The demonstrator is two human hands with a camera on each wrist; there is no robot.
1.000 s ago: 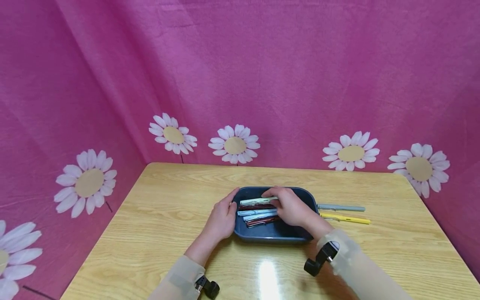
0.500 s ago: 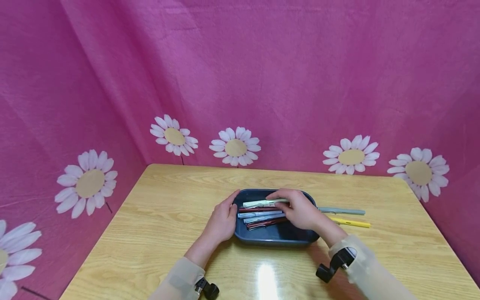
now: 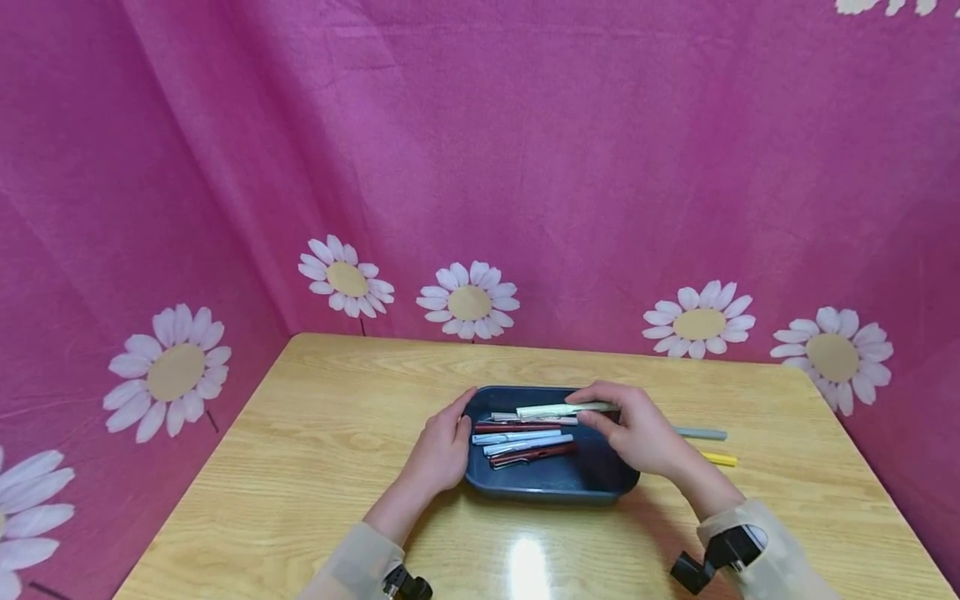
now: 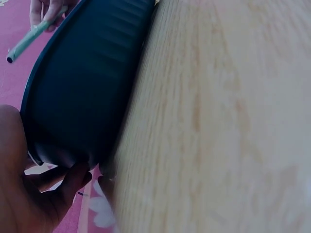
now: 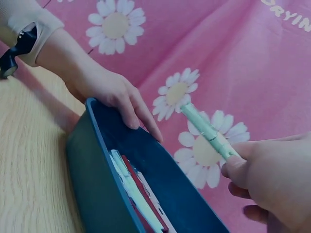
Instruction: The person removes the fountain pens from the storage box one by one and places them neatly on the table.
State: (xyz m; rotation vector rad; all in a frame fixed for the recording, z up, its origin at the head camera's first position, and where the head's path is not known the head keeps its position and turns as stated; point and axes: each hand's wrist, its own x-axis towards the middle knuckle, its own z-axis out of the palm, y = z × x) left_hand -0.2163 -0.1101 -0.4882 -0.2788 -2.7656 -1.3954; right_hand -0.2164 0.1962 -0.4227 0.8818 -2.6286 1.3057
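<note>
A dark blue tray (image 3: 540,492) stands on the table with several pens in it. My left hand (image 3: 440,450) grips its left end, thumb over the rim and fingers along the outside wall. My right hand (image 3: 637,429) pinches a pale green pen (image 3: 551,411) between thumb and fingers above the tray's back right; the right wrist view shows this pen (image 5: 209,131) raised above the rim. Inside, at the left, lie a pale pinkish pen, two light blue pens (image 3: 517,437) and two dark red pens (image 3: 532,454), side by side.
To the tray's right, a grey-blue pen (image 3: 701,433) and a yellow pen (image 3: 720,459) lie on the wooden table (image 3: 360,392), partly hidden by my right hand and arm. A pink curtain (image 3: 480,167) with white daisies hangs behind the table and along its sides.
My right hand has moved right and lifted the pale green pen off the others, baring a pinkish pen beneath it. The left hand stays on the tray's end.
</note>
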